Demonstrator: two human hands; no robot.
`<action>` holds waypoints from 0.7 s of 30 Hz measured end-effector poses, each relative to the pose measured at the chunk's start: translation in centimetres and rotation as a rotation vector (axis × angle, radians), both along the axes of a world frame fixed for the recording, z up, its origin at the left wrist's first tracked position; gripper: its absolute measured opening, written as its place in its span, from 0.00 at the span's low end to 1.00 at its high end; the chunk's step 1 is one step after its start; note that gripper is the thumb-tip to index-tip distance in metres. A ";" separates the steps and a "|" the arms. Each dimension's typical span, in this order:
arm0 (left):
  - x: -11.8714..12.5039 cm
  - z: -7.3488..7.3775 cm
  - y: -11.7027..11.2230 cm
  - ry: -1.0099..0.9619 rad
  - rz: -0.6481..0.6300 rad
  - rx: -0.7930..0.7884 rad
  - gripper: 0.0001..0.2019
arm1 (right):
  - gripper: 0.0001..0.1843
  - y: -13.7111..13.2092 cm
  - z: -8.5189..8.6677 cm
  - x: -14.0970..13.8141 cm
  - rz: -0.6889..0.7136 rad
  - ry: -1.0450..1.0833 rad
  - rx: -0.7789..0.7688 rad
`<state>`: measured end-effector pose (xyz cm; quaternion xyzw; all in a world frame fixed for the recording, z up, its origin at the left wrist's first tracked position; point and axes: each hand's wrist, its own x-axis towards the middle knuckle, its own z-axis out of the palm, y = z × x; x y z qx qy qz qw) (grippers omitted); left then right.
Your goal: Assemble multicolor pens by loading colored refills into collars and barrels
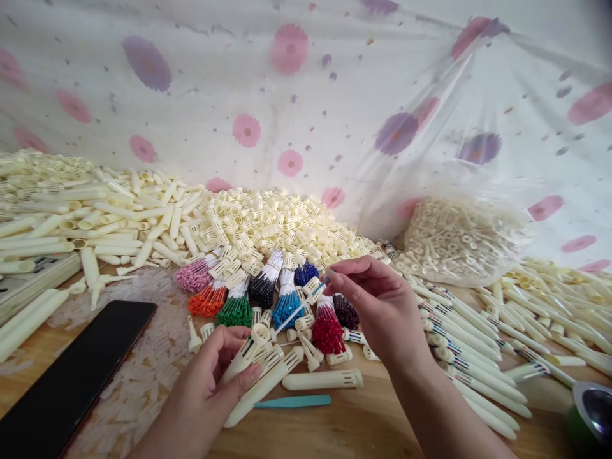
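My left hand [210, 382] is closed round a cream plastic pen barrel [241, 360], its open ringed end pointing up and right. My right hand [377, 306] pinches a thin blue-tipped refill [301, 309] whose lower end sits at the barrel's opening. Just behind the hands lie bundles of coloured refills: pink [194, 275], orange [206, 301], green [235, 311], black [262, 287], blue [287, 305], red [327, 331] and dark purple [345, 311]. More cream barrels [322, 380] lie on the wooden table under my hands.
A black phone [76, 376] lies at the left. A teal stick [294, 401] lies near the front. Heaps of cream tubes [95, 217] and small caps [268, 220] fill the back, a clear bag of parts [459, 239] sits right, and assembled pens [468, 331] lie in a row.
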<state>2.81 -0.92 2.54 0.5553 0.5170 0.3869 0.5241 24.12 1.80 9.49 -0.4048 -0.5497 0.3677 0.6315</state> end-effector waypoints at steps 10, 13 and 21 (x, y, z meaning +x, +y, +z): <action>-0.5 -0.2 0.3 0.005 -0.002 0.009 0.09 | 0.03 -0.2 -0.4 -1.0 -0.144 -0.058 0.117; -0.4 -0.1 0.3 -0.012 -0.013 0.004 0.09 | 0.03 -0.3 -0.6 -1.6 -0.139 -0.085 0.088; -0.2 -0.6 0.3 -0.034 -0.044 0.006 0.09 | 0.02 -0.9 -2.3 -3.6 -0.026 -0.107 0.033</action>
